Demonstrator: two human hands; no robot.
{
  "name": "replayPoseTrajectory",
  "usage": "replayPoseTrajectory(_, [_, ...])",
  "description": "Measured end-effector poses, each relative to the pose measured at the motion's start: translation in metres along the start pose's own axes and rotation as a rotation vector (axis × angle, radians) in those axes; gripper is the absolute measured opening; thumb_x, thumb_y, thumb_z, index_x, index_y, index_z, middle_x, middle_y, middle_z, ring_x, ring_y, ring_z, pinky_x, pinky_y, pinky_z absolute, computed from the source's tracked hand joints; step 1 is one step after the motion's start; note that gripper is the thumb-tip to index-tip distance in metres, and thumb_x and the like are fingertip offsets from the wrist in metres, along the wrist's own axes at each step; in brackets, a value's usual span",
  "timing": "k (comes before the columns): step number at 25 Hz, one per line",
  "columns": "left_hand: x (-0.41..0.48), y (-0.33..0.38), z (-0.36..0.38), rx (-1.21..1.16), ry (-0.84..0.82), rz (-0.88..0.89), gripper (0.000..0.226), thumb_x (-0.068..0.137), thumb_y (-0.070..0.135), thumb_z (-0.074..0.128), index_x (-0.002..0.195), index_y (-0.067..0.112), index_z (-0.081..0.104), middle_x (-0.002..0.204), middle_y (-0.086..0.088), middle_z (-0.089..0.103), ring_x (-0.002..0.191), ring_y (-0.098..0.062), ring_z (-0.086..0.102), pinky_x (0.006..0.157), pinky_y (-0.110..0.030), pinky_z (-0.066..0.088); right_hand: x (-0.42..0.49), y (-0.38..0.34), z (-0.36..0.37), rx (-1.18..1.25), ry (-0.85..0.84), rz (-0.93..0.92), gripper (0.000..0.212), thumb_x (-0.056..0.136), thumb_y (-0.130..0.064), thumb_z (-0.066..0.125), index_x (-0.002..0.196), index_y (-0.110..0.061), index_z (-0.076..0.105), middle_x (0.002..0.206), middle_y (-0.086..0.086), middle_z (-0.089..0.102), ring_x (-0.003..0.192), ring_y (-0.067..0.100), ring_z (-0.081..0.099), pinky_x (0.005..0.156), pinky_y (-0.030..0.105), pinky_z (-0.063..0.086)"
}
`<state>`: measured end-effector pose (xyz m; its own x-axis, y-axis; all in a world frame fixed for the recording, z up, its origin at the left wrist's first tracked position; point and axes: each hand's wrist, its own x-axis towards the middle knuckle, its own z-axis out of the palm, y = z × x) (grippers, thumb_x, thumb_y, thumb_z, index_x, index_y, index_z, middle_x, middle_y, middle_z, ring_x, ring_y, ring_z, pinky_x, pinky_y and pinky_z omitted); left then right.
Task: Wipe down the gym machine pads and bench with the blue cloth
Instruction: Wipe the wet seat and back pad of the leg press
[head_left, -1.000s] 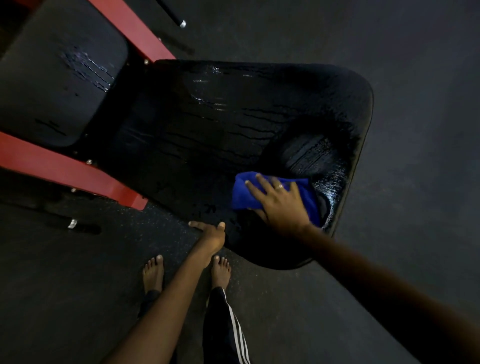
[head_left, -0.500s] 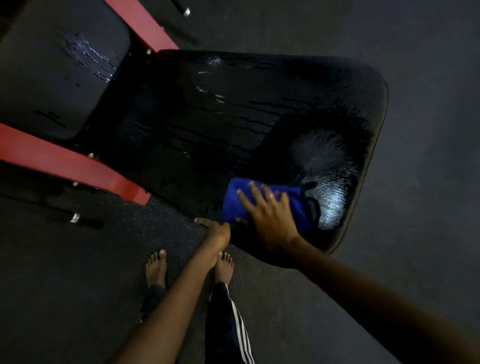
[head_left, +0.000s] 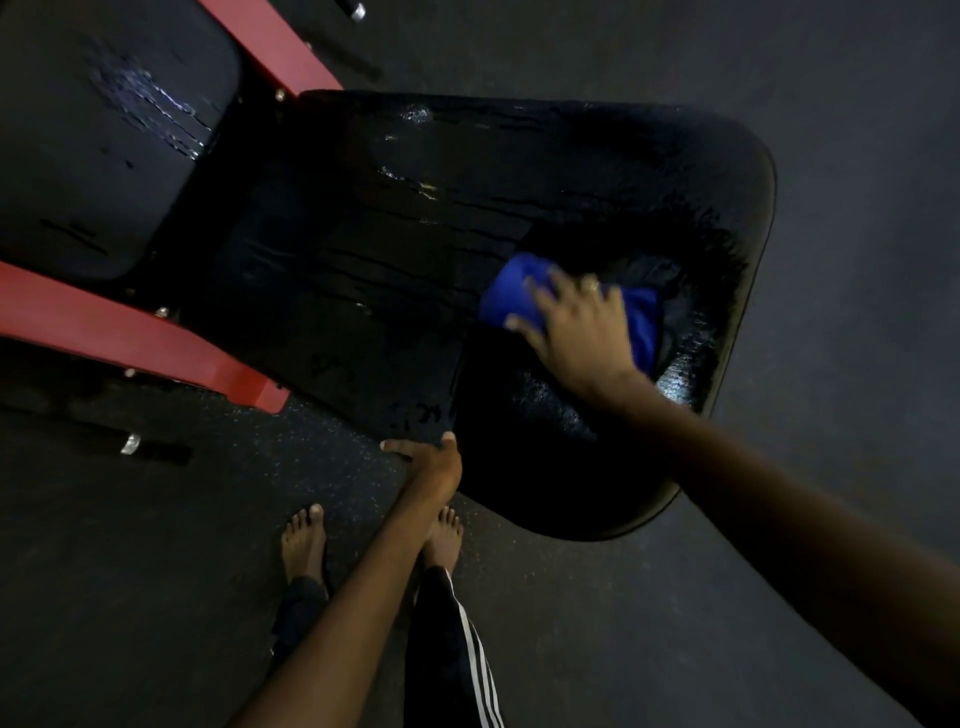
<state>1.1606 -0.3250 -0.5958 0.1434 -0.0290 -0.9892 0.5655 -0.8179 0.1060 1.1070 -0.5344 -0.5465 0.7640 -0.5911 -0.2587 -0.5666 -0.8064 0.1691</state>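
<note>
Bench pad (head_left: 426, 218): glossy black, wet sheen, thin dark streak lines across. Cloth (head_left: 511, 296) on bench pad: solid bright blue. Smaller pad (head_left: 88, 171) up-left of bench pad: matte dk grey-black w/ pale wet streak patch. Frame (head_left: 156, 338) left of bench pad: red. Floor (head_left: 311, 457) round bench pad: dk grey, fine pale speckle. Trousers (head_left: 447, 670) below bench pad: black w/ white side stripes.

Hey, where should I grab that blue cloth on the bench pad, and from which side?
Probably from above: the blue cloth lies bunched on the wet pad under the right hand, so pinch the thick fold exposed left of the hand.
</note>
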Motion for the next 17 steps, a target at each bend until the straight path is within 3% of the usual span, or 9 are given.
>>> replayPoseTrajectory(3, [0.017,0.006,0.01,-0.141,0.077,-0.079,0.094,0.098,0.048,0.045,0.15,0.021,-0.028,0.15,-0.032,0.034,0.134,-0.044,0.043,0.112,-0.053,0.036,-0.09,-0.017,0.014,-0.043,-0.037,-0.324,0.061,0.091,-0.05,0.048,0.148,-0.028,0.046,0.152,0.011,0.047,0.123,0.037,0.055,0.091,0.05,0.046])
replayPoseTrajectory(4, [0.018,0.01,0.012,-0.214,0.094,-0.113,0.096,0.098,0.047,0.047,0.149,0.024,-0.031,0.15,-0.033,0.034,0.133,-0.045,0.043,0.111,-0.054,0.037,-0.092,-0.006,0.015,-0.057,-0.034,-0.351,0.065,0.087,-0.046,0.053,0.149,-0.029,0.044,0.153,0.01,0.046,0.126,0.036,0.054,0.091,0.049,0.047])
replayPoseTrajectory(6, [0.007,0.019,0.017,-0.268,0.149,-0.14,0.094,0.099,0.044,0.046,0.15,0.024,-0.03,0.154,-0.034,0.023,0.139,-0.048,0.034,0.113,-0.058,0.032,-0.057,0.025,0.01,-0.054,-0.023,-0.255,0.072,0.083,-0.042,0.066,0.15,-0.029,0.044,0.154,0.01,0.044,0.135,0.035,0.048,0.1,0.051,0.043])
replayPoseTrajectory(8, [-0.001,0.022,0.018,-0.211,0.213,-0.129,0.083,0.103,0.041,0.042,0.155,0.014,-0.017,0.157,-0.033,0.016,0.142,-0.048,0.026,0.114,-0.057,0.03,-0.001,0.062,0.001,-0.076,-0.007,-0.104,0.073,0.085,-0.038,0.067,0.151,-0.027,0.041,0.158,0.011,0.038,0.144,0.035,0.036,0.112,0.055,0.03])
replayPoseTrajectory(11, [0.01,0.017,0.023,-0.153,0.123,-0.056,0.061,0.106,0.035,0.035,0.152,-0.001,0.021,0.152,-0.024,0.037,0.136,-0.039,0.043,0.105,-0.046,0.044,0.058,0.112,-0.021,-0.018,-0.027,0.125,0.065,0.095,-0.047,0.054,0.152,-0.022,0.038,0.161,0.013,0.03,0.149,0.034,0.025,0.118,0.058,0.021])
replayPoseTrajectory(14, [0.01,0.02,0.025,-0.163,0.288,-0.083,0.075,0.105,0.036,0.039,0.155,0.003,-0.006,0.157,-0.03,0.021,0.142,-0.044,0.028,0.113,-0.05,0.032,0.045,0.086,-0.023,0.104,-0.03,0.221,0.064,0.1,-0.061,0.032,0.147,-0.02,0.044,0.161,0.01,0.033,0.148,0.032,0.029,0.113,0.059,0.025])
replayPoseTrajectory(17, [0.009,0.024,0.026,-0.16,0.282,-0.096,0.079,0.105,0.035,0.042,0.155,0.004,-0.009,0.16,-0.028,0.011,0.146,-0.044,0.02,0.117,-0.049,0.026,-0.044,0.018,0.0,0.089,-0.029,-0.022,0.067,0.097,-0.063,0.03,0.146,-0.02,0.048,0.159,0.012,0.037,0.145,0.035,0.036,0.11,0.065,0.028])
